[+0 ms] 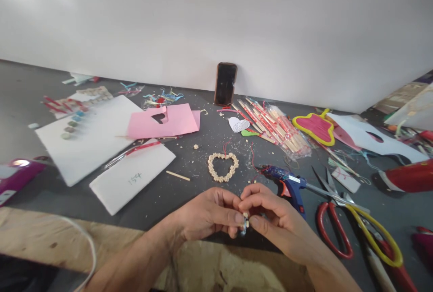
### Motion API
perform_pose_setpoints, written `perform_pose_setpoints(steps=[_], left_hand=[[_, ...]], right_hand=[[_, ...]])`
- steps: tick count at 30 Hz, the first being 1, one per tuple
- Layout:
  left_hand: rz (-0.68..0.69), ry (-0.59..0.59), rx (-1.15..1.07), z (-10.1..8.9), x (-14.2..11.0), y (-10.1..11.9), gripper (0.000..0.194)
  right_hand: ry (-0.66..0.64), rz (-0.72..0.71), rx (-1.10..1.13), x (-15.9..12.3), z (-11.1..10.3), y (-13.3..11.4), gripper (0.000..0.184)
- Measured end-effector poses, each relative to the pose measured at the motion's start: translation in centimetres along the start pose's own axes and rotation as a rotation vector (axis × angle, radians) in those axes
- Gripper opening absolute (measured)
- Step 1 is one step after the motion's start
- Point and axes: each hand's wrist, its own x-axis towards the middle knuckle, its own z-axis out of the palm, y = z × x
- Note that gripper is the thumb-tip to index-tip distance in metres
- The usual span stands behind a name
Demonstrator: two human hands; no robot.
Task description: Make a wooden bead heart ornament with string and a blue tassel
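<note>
Close together at the near edge of the dark tabletop, my left hand and my right hand are both closed in a pinch. Between their fingertips is a small blue piece with pale bits, partly covered by the fingers; its exact kind cannot be made out. Just beyond my hands lies a heart-shaped ring of pale small pieces with a red thread at its top. A blue glue gun rests to the right of my right hand. One short wooden stick lies beyond my left forearm.
White foam blocks and pink paper lie left. A phone leans on the back wall. Bundled sticks lie beyond the glue gun. Red-handled scissors, yellow-handled scissors and a red cylindrical object are at right.
</note>
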Motion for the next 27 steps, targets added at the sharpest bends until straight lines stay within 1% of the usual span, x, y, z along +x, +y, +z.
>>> perform_pose_setpoints(steps=[5,9,12,15,17,19,24,27], left_hand=[[-0.02,-0.003,-0.006,0.1,0.0,0.1,0.021],[-0.002,0.017,-0.008,0.1,0.0,0.1,0.022],[0.028,0.051,-0.024,0.1,0.1,0.1,0.023],[0.063,0.097,-0.031,0.1,0.3,0.3,0.023],[0.097,0.131,-0.03,0.1,0.4,0.3,0.022],[0.125,0.165,-0.022,0.1,0.5,0.3,0.021],[0.144,0.205,0.003,0.1,0.5,0.0,0.02],[0.14,0.212,0.007,0.2,0.5,0.0,0.021]], right_hand=[[0.007,0.004,-0.011,0.1,0.0,-0.4,0.013],[0.026,0.014,0.003,0.1,0.0,-0.2,0.015],[0.093,0.018,0.045,0.0,0.0,0.4,0.022],[0.202,0.043,0.043,-0.1,0.1,1.0,0.018],[0.269,0.065,-0.004,0.0,0.1,1.1,0.013],[0.303,0.063,-0.07,0.2,0.2,0.9,0.011],[0.299,-0.034,-0.257,0.5,0.4,0.4,0.005],[0.296,-0.109,-0.33,0.6,0.4,0.5,0.006]])
